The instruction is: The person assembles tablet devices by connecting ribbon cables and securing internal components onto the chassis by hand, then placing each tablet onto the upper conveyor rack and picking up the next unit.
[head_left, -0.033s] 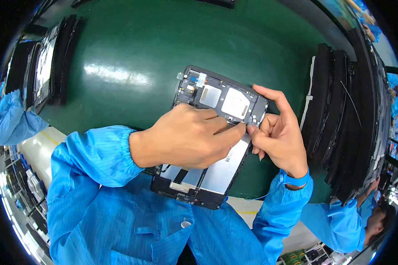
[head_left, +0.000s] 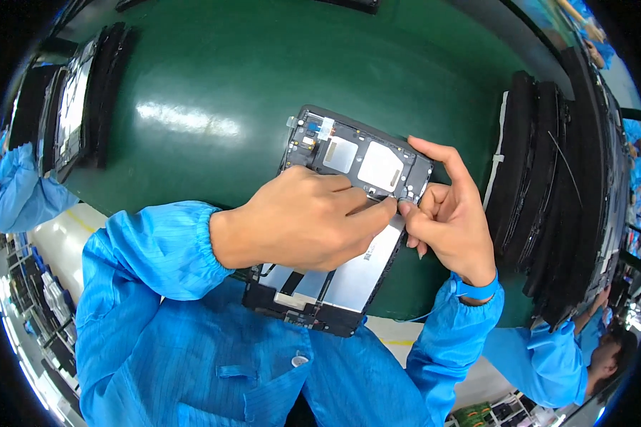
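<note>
An opened tablet (head_left: 360, 274), its inner parts bare, lies tilted at the near edge of the green table. Silver plates and a dark circuit area show toward its far end, a wide silver panel toward me. My left hand (head_left: 310, 217) reaches across its middle with curled fingers; the fingertips meet at a spot near the right edge, and whatever they pinch or press is hidden. At that right edge my right hand (head_left: 452, 213) grips the tablet, thumb beside the left fingertips and index finger stretched along the far right corner.
Stacks of dark flat panels stand at the right (head_left: 541, 178) and at the far left (head_left: 100, 99). The green table (head_left: 214, 78) spreads between them. A blue wrist strap (head_left: 475, 290) with a thin cord circles my right wrist. A co-worker's blue sleeve (head_left: 548, 363) shows at lower right.
</note>
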The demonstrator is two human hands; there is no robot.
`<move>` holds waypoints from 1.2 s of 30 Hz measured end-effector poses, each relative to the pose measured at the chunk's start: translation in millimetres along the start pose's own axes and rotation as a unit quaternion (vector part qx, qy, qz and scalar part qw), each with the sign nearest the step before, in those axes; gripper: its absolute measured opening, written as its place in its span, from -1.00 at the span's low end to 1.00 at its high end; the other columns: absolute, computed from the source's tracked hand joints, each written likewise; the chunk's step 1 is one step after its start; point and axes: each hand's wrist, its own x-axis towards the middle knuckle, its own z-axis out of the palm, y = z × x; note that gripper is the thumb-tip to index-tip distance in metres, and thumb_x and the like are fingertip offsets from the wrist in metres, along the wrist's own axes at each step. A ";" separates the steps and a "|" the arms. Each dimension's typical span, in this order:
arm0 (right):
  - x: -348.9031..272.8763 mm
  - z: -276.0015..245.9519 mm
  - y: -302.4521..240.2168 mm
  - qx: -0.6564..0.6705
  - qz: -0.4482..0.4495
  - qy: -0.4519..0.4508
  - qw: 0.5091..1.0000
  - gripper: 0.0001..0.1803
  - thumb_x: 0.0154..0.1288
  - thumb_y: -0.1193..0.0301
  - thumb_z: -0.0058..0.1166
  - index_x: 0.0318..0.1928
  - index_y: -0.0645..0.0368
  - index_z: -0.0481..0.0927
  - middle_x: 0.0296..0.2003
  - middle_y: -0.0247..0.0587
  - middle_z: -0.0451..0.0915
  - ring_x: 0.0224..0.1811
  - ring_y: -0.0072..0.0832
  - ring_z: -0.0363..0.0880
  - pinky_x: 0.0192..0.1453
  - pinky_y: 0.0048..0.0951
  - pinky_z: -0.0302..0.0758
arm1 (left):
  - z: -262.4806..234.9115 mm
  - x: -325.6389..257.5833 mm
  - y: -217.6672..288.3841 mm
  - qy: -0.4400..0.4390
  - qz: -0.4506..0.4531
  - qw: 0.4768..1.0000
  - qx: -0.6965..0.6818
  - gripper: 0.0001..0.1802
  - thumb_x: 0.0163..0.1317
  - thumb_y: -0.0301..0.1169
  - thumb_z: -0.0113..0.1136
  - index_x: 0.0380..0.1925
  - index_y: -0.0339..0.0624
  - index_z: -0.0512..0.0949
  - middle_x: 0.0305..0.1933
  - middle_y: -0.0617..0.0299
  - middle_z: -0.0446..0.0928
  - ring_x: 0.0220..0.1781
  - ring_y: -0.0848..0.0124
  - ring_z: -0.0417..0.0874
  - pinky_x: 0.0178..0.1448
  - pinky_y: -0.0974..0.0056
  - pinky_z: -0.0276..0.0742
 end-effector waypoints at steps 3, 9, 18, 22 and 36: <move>5.0 0.6 3.6 0.015 -0.009 -0.008 1.000 -0.12 0.43 0.63 0.34 0.68 0.04 0.29 -0.56 -0.45 0.53 -0.55 -0.66 0.63 -0.53 -0.55 0.47 | -0.9 -1.5 -1.5 0.006 -0.005 1.000 -0.008 -0.63 0.29 -0.37 0.44 0.10 -0.17 0.78 -0.42 0.28 0.59 -0.47 0.33 0.65 -0.47 0.14 0.56; -0.3 6.6 4.1 -0.098 -0.145 0.108 0.979 -0.06 0.39 0.61 0.37 0.72 0.09 0.26 -0.58 -0.62 0.29 -0.54 -0.78 0.27 -0.40 -0.62 0.14 | -43.5 -13.5 -37.0 0.192 0.041 0.978 -0.071 -0.67 0.39 -0.35 0.26 0.04 -0.31 0.77 -0.20 0.01 0.74 -0.27 0.13 0.71 -0.20 0.03 0.60; 18.0 80.8 -25.4 -0.381 -0.431 0.016 0.818 -0.64 0.07 0.53 0.47 -0.06 0.05 0.86 0.12 -0.09 0.64 0.24 -0.01 0.49 0.36 0.00 0.47 | -47.5 -86.3 -35.0 0.098 -0.088 0.987 -0.096 -0.79 0.21 -0.59 0.34 -0.14 -0.26 0.72 -0.24 0.05 0.66 -0.27 0.04 0.68 -0.20 0.04 0.61; 34.4 93.5 -37.4 -0.409 -0.404 -0.079 0.814 -0.76 0.08 0.51 0.52 -0.20 0.03 0.83 0.12 -0.14 0.60 0.30 0.01 0.46 0.39 0.04 0.37 | -43.3 -89.4 -38.0 0.121 -0.118 0.978 -0.122 -0.82 0.24 -0.61 0.33 -0.15 -0.26 0.68 -0.24 0.06 0.63 -0.26 0.03 0.66 -0.19 0.02 0.62; 33.1 105.4 -39.1 -0.502 -0.438 -0.112 0.737 -0.69 -0.12 0.56 0.38 -0.25 0.10 0.76 -0.03 -0.26 0.58 0.19 -0.17 0.55 0.14 -0.12 0.45 | -54.3 -125.0 -33.4 0.155 0.140 0.977 -0.032 -0.77 0.28 -0.45 0.25 -0.15 -0.13 0.83 -0.11 0.11 0.75 -0.28 0.28 0.67 -0.27 0.22 0.62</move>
